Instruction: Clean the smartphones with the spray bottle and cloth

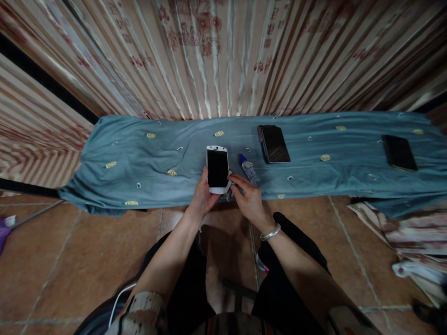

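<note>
A white smartphone [217, 170] with a dark screen faces up above the front edge of the cloth-covered bench. My left hand [202, 195] is closed around its lower left side. At the phone's lower right edge, my right hand [248, 197] has its fingers pinched on a crumpled greyish cloth [229, 190], mostly hidden behind the fingers and phone. Just beyond the right hand a small clear bottle [250, 171] with a blue cap lies on its side.
Blue-green patterned fabric [188, 135] covers the long bench. A black tablet-like device [275, 144] lies behind the bottle, and another dark flat device [400, 152] is far right. Patterned curtains [223, 70] hang behind. Bunched fabric [412, 232] sits at the right over the tiled floor [104, 251].
</note>
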`<state>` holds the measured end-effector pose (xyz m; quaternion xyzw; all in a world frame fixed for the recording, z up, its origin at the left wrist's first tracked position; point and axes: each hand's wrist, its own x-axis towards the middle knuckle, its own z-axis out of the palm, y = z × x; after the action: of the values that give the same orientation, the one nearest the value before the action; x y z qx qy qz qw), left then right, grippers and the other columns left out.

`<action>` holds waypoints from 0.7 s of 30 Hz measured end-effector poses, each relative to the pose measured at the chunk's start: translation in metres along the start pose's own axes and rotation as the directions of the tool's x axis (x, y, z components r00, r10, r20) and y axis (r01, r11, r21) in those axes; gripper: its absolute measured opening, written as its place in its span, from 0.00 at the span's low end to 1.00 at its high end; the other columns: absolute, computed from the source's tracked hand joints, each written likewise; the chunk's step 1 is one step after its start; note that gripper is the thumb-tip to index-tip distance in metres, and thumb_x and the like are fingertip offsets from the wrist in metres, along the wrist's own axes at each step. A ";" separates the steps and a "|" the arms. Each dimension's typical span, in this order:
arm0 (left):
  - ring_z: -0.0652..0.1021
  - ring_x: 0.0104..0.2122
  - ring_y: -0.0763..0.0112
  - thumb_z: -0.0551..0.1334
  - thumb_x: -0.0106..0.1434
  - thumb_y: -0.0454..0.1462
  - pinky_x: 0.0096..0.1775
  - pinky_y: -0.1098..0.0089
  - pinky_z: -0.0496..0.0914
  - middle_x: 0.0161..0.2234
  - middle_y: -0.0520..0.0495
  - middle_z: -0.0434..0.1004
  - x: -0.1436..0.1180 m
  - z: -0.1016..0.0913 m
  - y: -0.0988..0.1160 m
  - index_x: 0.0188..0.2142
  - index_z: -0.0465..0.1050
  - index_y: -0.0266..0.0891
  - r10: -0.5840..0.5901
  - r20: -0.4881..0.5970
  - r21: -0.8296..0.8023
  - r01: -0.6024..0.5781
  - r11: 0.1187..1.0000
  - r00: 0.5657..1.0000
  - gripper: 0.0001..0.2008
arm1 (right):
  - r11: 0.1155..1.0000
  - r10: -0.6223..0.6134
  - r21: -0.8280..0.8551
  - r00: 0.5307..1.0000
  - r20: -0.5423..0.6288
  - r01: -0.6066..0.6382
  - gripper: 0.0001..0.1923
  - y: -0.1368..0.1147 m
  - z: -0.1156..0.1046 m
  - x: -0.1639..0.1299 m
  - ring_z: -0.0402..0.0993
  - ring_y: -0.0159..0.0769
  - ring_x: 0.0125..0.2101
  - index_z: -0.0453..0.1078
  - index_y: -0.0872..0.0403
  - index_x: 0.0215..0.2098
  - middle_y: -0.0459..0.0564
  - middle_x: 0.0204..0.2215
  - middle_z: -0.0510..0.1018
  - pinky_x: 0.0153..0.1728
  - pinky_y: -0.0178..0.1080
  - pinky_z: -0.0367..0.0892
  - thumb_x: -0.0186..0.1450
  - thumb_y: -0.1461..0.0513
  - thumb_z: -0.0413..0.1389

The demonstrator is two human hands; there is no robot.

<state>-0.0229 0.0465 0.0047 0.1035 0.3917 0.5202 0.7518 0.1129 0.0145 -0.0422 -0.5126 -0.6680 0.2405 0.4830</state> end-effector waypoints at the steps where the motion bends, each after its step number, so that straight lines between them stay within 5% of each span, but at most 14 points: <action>1: 0.83 0.42 0.64 0.45 0.74 0.44 0.48 0.65 0.75 0.36 0.41 0.84 0.000 0.000 -0.001 0.44 0.78 0.32 -0.011 -0.018 0.007 0.011 1.000 1.000 0.25 | 1.000 0.014 0.002 1.000 -0.008 -0.014 0.15 0.002 0.000 0.001 0.79 0.38 0.51 0.77 0.49 0.50 0.50 0.50 0.82 0.56 0.43 0.73 0.69 0.62 0.53; 10: 0.83 0.44 0.62 0.48 0.74 0.45 0.49 0.62 0.75 0.40 0.40 0.84 -0.002 0.000 -0.014 0.48 0.77 0.32 -0.086 -0.013 0.037 0.086 0.996 0.996 0.23 | 0.994 0.110 0.030 0.990 -0.093 -0.107 0.13 0.013 -0.003 0.015 0.80 0.41 0.49 0.78 0.50 0.47 0.50 0.47 0.83 0.53 0.46 0.73 0.67 0.61 0.54; 21: 0.80 0.50 0.59 0.52 0.73 0.44 0.53 0.51 0.74 0.49 0.41 0.81 -0.016 -0.002 -0.022 0.55 0.72 0.39 -0.168 0.041 0.062 0.165 0.984 0.985 0.19 | 0.995 0.078 -0.048 0.980 -0.183 -0.088 0.15 0.024 -0.016 0.030 0.80 0.40 0.48 0.77 0.50 0.48 0.49 0.47 0.83 0.52 0.44 0.73 0.66 0.62 0.52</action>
<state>-0.0113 0.0228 -0.0009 0.1043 0.3966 0.4413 0.7982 0.1380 0.0475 -0.0428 -0.5729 -0.6059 0.1942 0.5167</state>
